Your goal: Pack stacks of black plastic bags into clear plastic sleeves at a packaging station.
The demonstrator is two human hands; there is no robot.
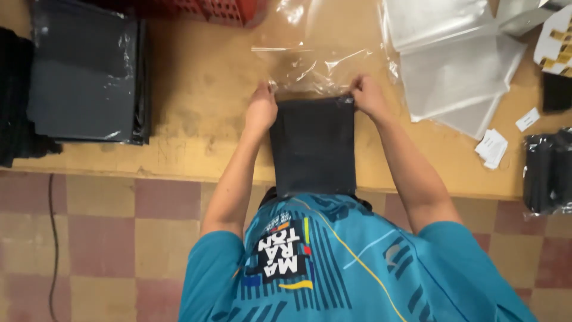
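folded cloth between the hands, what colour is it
Black, or a very dark charcoal, and plain. The folded cloth shows best in the head view, the only one.

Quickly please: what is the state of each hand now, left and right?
Left hand: closed on the top left corner of the folded black garment.
Right hand: closed on its top right corner, at the clear plastic bag.

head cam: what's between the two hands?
The top edge of the folded black cloth, with the mouth of the clear bag just beyond it. Left hand and right hand each grip a corner, in the head view.
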